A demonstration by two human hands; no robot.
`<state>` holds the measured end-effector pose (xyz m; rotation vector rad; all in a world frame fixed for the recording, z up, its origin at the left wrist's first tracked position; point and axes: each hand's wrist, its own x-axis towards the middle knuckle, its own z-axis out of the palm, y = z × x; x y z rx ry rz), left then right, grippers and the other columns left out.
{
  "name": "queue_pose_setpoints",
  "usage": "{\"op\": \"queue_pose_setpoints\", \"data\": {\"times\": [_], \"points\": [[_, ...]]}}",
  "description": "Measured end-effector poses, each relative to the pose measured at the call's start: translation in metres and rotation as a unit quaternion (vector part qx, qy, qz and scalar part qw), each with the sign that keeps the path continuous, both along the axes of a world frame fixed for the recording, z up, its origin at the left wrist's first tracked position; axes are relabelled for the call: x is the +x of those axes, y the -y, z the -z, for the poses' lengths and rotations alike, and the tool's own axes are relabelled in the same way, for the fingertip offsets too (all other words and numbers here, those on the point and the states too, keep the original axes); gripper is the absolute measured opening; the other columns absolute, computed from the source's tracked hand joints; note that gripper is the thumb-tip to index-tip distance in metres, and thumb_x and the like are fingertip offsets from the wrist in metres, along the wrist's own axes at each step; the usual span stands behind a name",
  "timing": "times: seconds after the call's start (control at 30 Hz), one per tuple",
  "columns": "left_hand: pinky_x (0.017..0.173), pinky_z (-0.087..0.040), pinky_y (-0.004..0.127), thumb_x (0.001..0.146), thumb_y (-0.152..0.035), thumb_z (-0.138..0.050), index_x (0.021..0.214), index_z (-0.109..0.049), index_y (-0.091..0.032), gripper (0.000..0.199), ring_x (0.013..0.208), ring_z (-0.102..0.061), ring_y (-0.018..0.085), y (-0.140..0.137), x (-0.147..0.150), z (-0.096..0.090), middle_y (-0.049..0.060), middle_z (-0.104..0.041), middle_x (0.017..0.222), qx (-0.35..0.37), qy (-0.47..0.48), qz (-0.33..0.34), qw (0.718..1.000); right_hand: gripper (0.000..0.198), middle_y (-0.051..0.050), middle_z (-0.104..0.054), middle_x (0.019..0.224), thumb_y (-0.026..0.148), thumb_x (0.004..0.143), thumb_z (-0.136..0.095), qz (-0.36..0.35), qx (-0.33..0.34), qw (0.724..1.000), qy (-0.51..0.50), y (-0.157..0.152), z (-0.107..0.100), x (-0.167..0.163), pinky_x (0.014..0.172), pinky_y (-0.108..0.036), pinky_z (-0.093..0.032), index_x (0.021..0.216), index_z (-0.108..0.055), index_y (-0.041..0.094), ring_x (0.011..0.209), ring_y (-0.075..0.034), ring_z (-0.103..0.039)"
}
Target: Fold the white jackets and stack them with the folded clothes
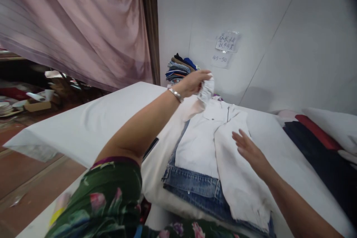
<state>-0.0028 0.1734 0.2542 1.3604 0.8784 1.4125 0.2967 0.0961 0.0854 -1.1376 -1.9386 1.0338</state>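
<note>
Far off to the left of our hands hangs a pink curtain [83, 26], with clutter on the floor beneath it. Our left hand [192, 81] is raised over the white table [92, 119], a silver bracelet [176, 95] on the wrist, and its fingers are clenched around the bunched cuff of a white sleeve [205, 93], lifting it clear of the surface. Just behind that hand, against the wall, sits a stack of folded clothes [180, 68], and a little to its right two paper notes [225, 48] are stuck on the wall. Below the left hand and between our two arms lies the white shirt [200, 141] the sleeve belongs to, spread flat on top of blue jeans [195, 186]. Our right hand [248, 148] rests open, fingers spread, palm down on the shirt's right half, grasping nothing. Well to the right of that hand lie dark navy and red garments [318, 145] at the table's edge.
</note>
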Motion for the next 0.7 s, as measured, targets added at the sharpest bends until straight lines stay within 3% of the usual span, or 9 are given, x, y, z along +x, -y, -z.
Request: {"op": "queue_pose_setpoints", "data": {"times": [0.1,0.17,0.23,0.37,0.47,0.57,0.63,0.7], "points": [[0.089,-0.049,0.040,0.087,-0.023,-0.057,0.122,-0.052,-0.011,0.037,0.092,-0.066,0.018,0.012,0.058,0.015,0.011,-0.066,0.103,-0.063,-0.055,0.111,0.990,0.099,-0.013,-0.032,0.155,0.067,0.080,-0.053,-0.028,0.041,0.989,-0.139,-0.022,-0.038,-0.049,0.103,-0.044,-0.045,0.154,0.001,0.029,0.134,-0.025,-0.045],[0.088,-0.049,0.037,0.091,-0.027,-0.052,0.123,-0.052,-0.013,0.035,0.095,-0.066,0.018,0.021,0.080,0.023,0.012,-0.067,0.105,-0.083,-0.077,0.158,0.981,0.086,-0.010,-0.042,0.149,0.060,0.082,-0.054,-0.013,0.056,0.972,-0.227,-0.032,-0.051,-0.075,0.099,-0.041,-0.048,0.152,-0.014,0.029,0.130,-0.024,-0.049],[0.086,-0.051,0.034,0.091,-0.032,-0.053,0.121,-0.054,-0.017,0.034,0.098,-0.065,0.019,0.028,0.081,0.032,0.012,-0.066,0.111,-0.083,-0.084,0.157,0.980,0.070,-0.008,-0.054,0.139,0.047,0.082,-0.056,0.008,0.036,0.951,-0.307,-0.042,-0.054,-0.091,0.097,-0.039,-0.050,0.144,-0.033,0.026,0.124,-0.024,-0.054],[0.084,-0.054,0.034,0.088,-0.040,-0.056,0.122,-0.055,-0.019,0.040,0.101,-0.065,0.020,0.045,0.031,0.067,0.012,-0.062,0.126,-0.050,-0.147,0.007,0.988,0.045,-0.006,-0.069,0.111,0.026,0.075,-0.055,0.028,-0.091,0.908,-0.409,-0.061,-0.052,-0.091,0.090,-0.037,-0.055,0.119,-0.057,0.019,0.109,-0.023,-0.063],[0.088,-0.051,0.034,0.088,-0.039,-0.055,0.117,-0.060,-0.017,0.037,0.102,-0.064,0.021,0.079,-0.010,0.119,0.011,-0.066,0.120,-0.096,-0.306,-0.122,0.939,0.031,-0.001,-0.072,0.094,0.019,0.073,-0.054,0.022,-0.154,0.865,-0.477,-0.079,-0.064,-0.085,0.083,-0.033,-0.058,0.102,-0.062,0.021,0.097,-0.020,-0.067],[0.097,-0.046,0.037,0.088,-0.040,-0.053,0.125,-0.057,-0.016,0.045,0.108,-0.062,0.025,0.125,-0.027,0.175,0.014,-0.063,0.126,-0.163,-0.430,-0.193,0.867,0.023,0.002,-0.071,0.086,0.013,0.076,-0.050,0.013,-0.172,0.829,-0.532,-0.102,-0.096,-0.086,0.080,-0.029,-0.058,0.094,-0.061,0.021,0.084,-0.015,-0.068],[0.096,-0.045,0.037,0.087,-0.042,-0.053,0.134,-0.050,-0.014,0.055,0.111,-0.061,0.027,0.153,-0.027,0.203,0.016,-0.061,0.130,-0.200,-0.454,-0.195,0.846,0.019,0.002,-0.070,0.080,0.011,0.081,-0.045,0.013,-0.161,0.816,-0.554,-0.120,-0.127,-0.086,0.079,-0.026,-0.056,0.090,-0.059,0.020,0.078,-0.012,-0.067],[0.095,-0.045,0.036,0.086,-0.046,-0.053,0.138,-0.046,-0.014,0.061,0.113,-0.060,0.028,0.171,-0.024,0.218,0.016,-0.058,0.133,-0.219,-0.451,-0.200,0.842,0.020,0.002,-0.068,0.077,0.012,0.087,-0.039,0.004,-0.125,0.811,-0.572,-0.139,-0.159,-0.081,0.081,-0.025,-0.054,0.088,-0.057,0.019,0.076,-0.010,-0.065]]}}
